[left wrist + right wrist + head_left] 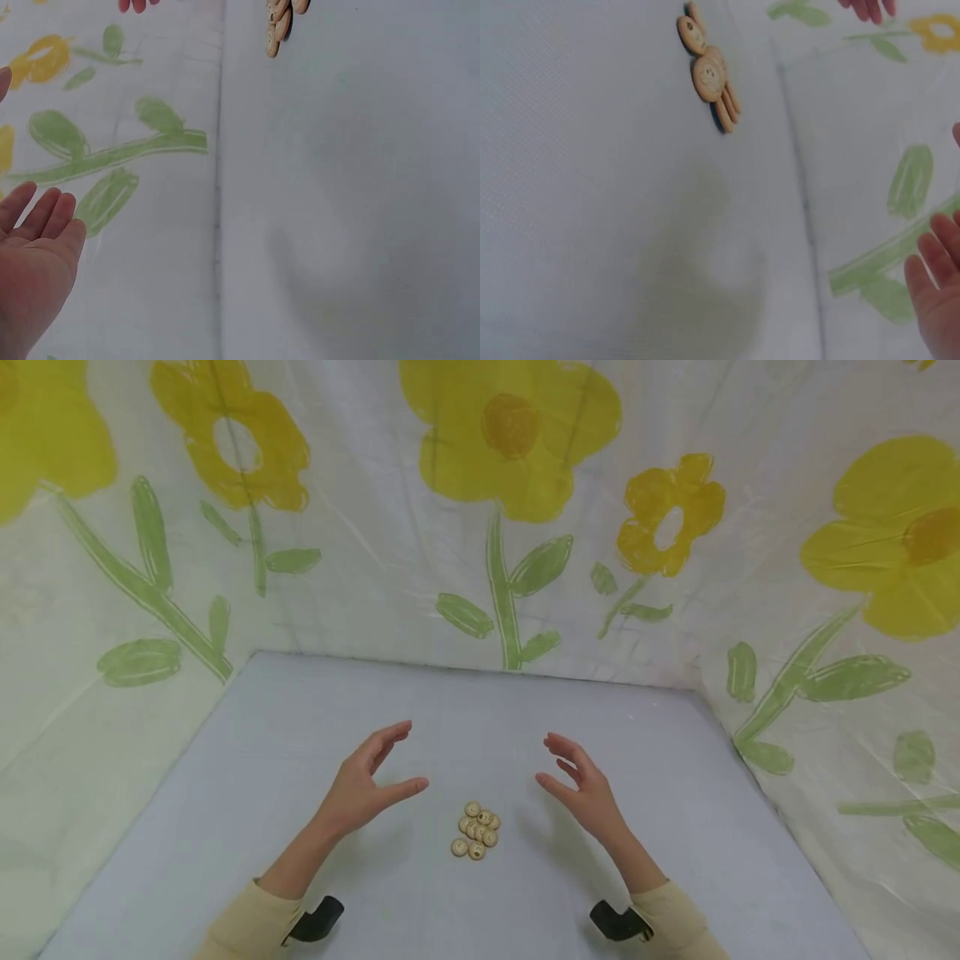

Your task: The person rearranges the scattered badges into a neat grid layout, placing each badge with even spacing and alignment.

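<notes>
Several small round tan biscuits with marks like faces (477, 832) lie in a loose cluster on the pale table, some overlapping. My left hand (367, 785) hovers to the left of the cluster, thumb apart from the loosely bent fingers, holding nothing. On the other side my right hand (588, 789) is raised in much the same pose, also with nothing in it. In the right wrist view the biscuits (709, 75) show near the top, apart from the right hand (941, 289). The left wrist view catches only part of the biscuits (279, 22) at its top edge.
The pale table (480, 727) meets a white sheet (360, 610) painted with yellow flowers at its back and sides. Dark wrist mounts (317, 920) sit by the cuffs of the cream sleeves (251, 922).
</notes>
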Demonstrator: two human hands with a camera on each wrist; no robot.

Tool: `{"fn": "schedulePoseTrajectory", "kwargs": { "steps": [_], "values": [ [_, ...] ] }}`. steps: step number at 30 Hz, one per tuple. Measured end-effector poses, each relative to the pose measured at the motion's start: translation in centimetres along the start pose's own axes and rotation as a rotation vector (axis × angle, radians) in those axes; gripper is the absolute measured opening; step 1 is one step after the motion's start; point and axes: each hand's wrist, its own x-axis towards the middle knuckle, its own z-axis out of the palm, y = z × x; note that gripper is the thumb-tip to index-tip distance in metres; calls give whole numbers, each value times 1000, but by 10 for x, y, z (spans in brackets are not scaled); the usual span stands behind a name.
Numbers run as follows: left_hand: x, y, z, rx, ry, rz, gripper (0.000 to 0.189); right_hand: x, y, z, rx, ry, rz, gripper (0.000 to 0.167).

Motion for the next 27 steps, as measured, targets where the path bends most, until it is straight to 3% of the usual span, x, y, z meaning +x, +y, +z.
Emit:
{"fn": "schedulePoseTrajectory", "kwargs": {
  "steps": [6, 11, 21, 27],
  "values": [
    [-5, 3, 2, -4, 7, 15, 73, -5, 28, 4, 5, -5, -1, 60],
    [-9, 2, 6, -12, 11, 22, 69, -10, 33, 5, 17, -17, 13, 57],
    [-14, 0, 12, -13, 10, 18, 65, -16, 32, 7, 20, -25, 14, 56],
    [-19, -1, 16, -6, 10, -22, 64, -21, 15, 9, 41, -37, 31, 55]
  ]
}}
